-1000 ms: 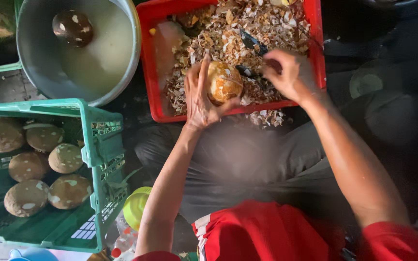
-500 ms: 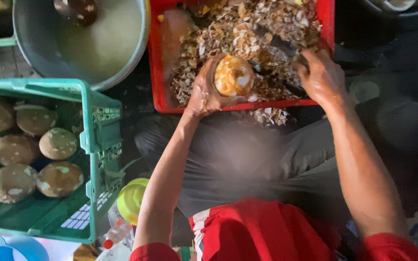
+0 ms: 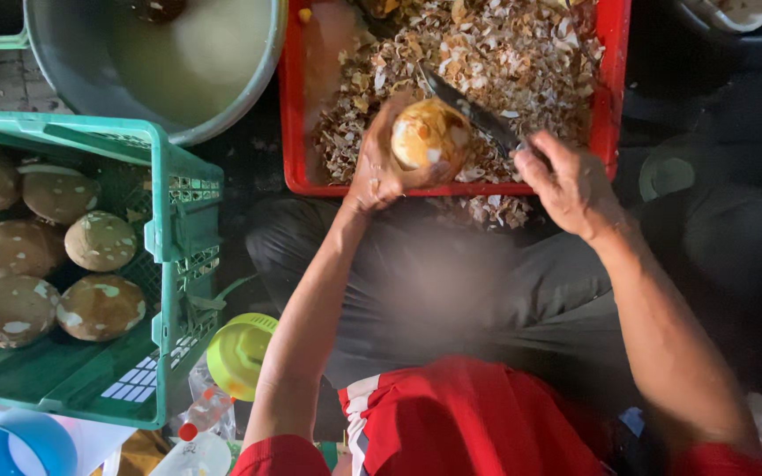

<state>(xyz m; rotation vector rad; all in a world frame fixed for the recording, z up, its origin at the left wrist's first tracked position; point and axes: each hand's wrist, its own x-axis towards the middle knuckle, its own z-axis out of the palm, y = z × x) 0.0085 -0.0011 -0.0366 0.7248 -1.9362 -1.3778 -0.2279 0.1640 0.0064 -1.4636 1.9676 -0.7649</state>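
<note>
Left hand (image 3: 379, 167) cups a peeled coconut (image 3: 429, 137), pale yellow-brown; fingers wrapped round its left and underside, pinching it firm. Coconut sits over the near edge of the red crate (image 3: 615, 106), just above the crate's front wall.

Right hand (image 3: 571, 181) closed in a fist round the handle of a knife (image 3: 474, 115); fingers pressed together on the grip, handle itself mostly hidden. Dark blade runs up-left from the right fingers and its edge lies against the top right of the coconut, touching it.

Versus half a second ago: blade was off to the right of the coconut, tip over the shavings; now it lies across the coconut's upper side. Right hand has shifted a little left, toward the coconut. Left hand keeps the same cupping hold. One second ago the right fingers were further up in the crate, blade apart from the coconut.

Around the fingers: brown and white husk shavings (image 3: 522, 53) fill the crate beyond both hands, and some lie spilled just below the crate front, between the hands. Far left of the left fingers, a green crate (image 3: 178, 220) holds several brown unpeeled coconuts (image 3: 99, 304). Up-left of the left fingers, a grey metal basin (image 3: 257, 79) with cloudy liquid. Below the left forearm, a yellow-green lid (image 3: 240, 353). Person wears a red shirt (image 3: 469, 423).
</note>
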